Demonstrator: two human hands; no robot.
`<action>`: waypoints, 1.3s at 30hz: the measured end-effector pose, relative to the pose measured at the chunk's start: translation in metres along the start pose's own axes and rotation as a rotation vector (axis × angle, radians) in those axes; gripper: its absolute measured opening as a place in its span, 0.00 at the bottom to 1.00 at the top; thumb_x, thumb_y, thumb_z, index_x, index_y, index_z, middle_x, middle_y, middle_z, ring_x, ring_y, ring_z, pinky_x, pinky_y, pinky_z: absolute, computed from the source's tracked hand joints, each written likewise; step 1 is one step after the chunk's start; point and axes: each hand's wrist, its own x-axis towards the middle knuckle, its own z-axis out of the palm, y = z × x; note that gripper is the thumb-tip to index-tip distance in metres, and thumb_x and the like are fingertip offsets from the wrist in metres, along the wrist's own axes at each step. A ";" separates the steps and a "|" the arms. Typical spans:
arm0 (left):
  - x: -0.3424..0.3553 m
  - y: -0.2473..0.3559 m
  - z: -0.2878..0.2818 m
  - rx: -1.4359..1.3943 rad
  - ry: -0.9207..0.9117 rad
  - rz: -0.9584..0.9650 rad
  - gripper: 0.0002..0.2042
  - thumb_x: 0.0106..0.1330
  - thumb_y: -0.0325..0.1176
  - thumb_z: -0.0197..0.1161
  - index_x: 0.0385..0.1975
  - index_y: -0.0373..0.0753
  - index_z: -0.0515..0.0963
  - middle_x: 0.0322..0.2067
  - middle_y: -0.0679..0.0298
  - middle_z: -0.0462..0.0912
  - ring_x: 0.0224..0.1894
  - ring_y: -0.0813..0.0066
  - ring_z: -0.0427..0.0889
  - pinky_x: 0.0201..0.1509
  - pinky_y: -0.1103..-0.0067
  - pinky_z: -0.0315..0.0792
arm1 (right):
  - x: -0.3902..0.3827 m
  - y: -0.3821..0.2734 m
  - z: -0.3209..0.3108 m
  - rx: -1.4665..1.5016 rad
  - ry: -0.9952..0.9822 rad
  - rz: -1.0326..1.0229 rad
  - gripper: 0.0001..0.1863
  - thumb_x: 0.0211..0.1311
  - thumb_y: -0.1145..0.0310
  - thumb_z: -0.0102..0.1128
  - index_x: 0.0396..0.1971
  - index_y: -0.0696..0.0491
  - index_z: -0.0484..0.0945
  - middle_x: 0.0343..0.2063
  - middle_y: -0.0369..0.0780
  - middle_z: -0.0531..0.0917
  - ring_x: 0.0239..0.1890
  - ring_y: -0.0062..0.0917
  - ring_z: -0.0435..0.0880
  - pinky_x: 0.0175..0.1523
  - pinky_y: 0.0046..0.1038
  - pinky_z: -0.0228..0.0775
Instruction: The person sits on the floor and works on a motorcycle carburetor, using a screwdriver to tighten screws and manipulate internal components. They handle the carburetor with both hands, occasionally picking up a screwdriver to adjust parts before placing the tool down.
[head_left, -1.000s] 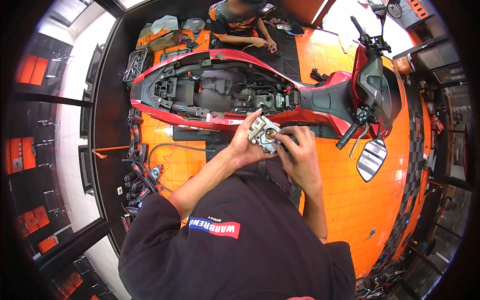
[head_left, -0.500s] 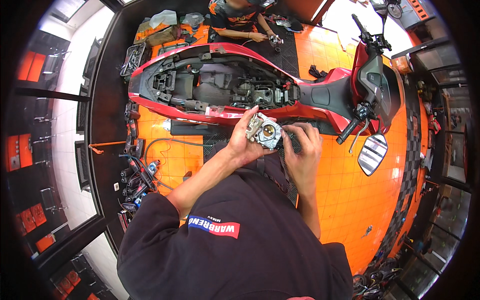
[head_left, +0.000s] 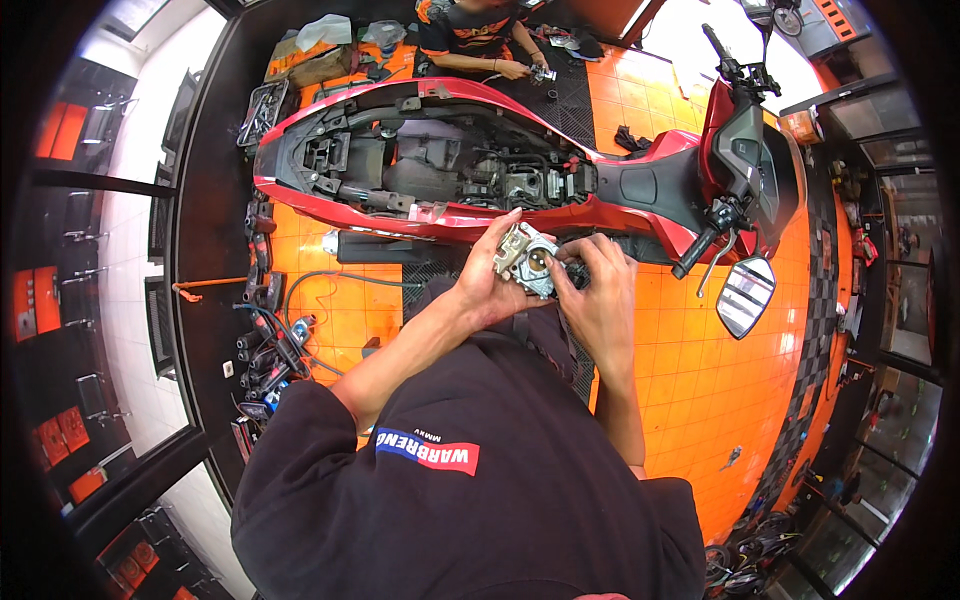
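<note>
My left hand (head_left: 480, 295) holds a silver metal throttle body (head_left: 525, 255), its thumb along the left side and the round bore facing up, with brassy brackets on that side. My right hand (head_left: 590, 300) has its fingers curled on the part's right side, thumb and fingertips at the bore, partly hiding it. Just beyond my hands lies a red scooter (head_left: 390, 225) on its stand, its seat removed, exposing the black frame and engine area (head_left: 525, 185).
A co-worker (head_left: 470, 40) across the scooter handles a small metal part (head_left: 543, 75). Handlebars (head_left: 705, 245) and a mirror (head_left: 745, 295) stand at right. Hoses (head_left: 320, 275) and piled tools (head_left: 265, 350) lie left on orange floor tiles (head_left: 690, 400). Glass cabinets (head_left: 40, 300) line the sides.
My right fingers left the bore for the part's right edge, then came back over the bore. The co-worker's hands and metal part shifted. The scooter appears slightly higher in the view.
</note>
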 end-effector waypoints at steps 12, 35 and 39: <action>-0.001 0.000 -0.008 0.022 -0.073 -0.033 0.28 0.72 0.62 0.49 0.46 0.44 0.83 0.46 0.62 0.87 0.51 0.63 0.84 0.63 0.46 0.68 | 0.012 0.005 -0.011 -0.104 -0.046 -0.221 0.07 0.56 0.71 0.70 0.33 0.52 0.81 0.33 0.36 0.80 0.41 0.33 0.79 0.53 0.39 0.61; -0.003 0.005 -0.011 0.021 -0.035 -0.038 0.26 0.73 0.63 0.48 0.48 0.48 0.81 0.46 0.63 0.86 0.51 0.64 0.84 0.61 0.50 0.72 | 0.021 0.004 0.005 -0.095 -0.080 -0.244 0.08 0.56 0.69 0.71 0.34 0.51 0.81 0.33 0.36 0.80 0.41 0.33 0.79 0.54 0.41 0.61; 0.000 0.006 -0.018 0.018 -0.029 -0.049 0.26 0.72 0.63 0.49 0.48 0.48 0.82 0.46 0.63 0.86 0.51 0.64 0.84 0.60 0.51 0.72 | 0.021 0.005 0.006 -0.086 -0.099 -0.226 0.09 0.56 0.69 0.71 0.35 0.51 0.81 0.33 0.37 0.80 0.42 0.34 0.79 0.54 0.42 0.62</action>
